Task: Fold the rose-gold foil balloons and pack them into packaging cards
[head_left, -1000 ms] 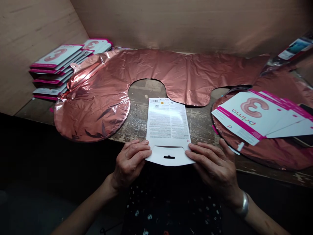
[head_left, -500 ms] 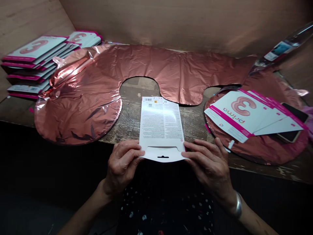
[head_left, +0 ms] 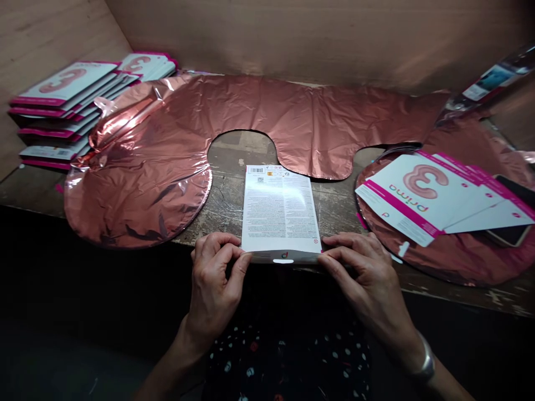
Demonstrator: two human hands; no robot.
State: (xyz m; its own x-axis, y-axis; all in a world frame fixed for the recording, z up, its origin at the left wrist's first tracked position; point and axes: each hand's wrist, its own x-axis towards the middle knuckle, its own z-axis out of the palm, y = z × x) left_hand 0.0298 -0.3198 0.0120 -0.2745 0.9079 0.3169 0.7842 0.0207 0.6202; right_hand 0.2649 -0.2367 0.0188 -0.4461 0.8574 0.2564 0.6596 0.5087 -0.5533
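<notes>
A white printed card packet (head_left: 278, 214) lies on the wooden table with its text side up. At its near end, a narrow flap with a hang slot faces me. My left hand (head_left: 217, 273) pinches the near left corner between thumb and fingers. The near right corner is pinched by my right hand (head_left: 361, 273), which wears a silver bangle on the wrist. Just beyond the packet spreads a large rose-gold foil balloon (head_left: 309, 122), flat and creased, its edge meeting the packet's far right corner.
Stacked pink-and-white packets (head_left: 62, 92) stand at the back left. On the right, flat printed cards (head_left: 422, 192) rest over the balloon, partly covering a phone (head_left: 507, 236). A plastic bottle (head_left: 493, 81) leans at the far right. Wooden walls (head_left: 292, 39) enclose the table.
The near flap with the hang slot has folded; its narrow face with a logo now shows. Both thumbs have shifted up onto the folded edge. The view has moved slightly left.
</notes>
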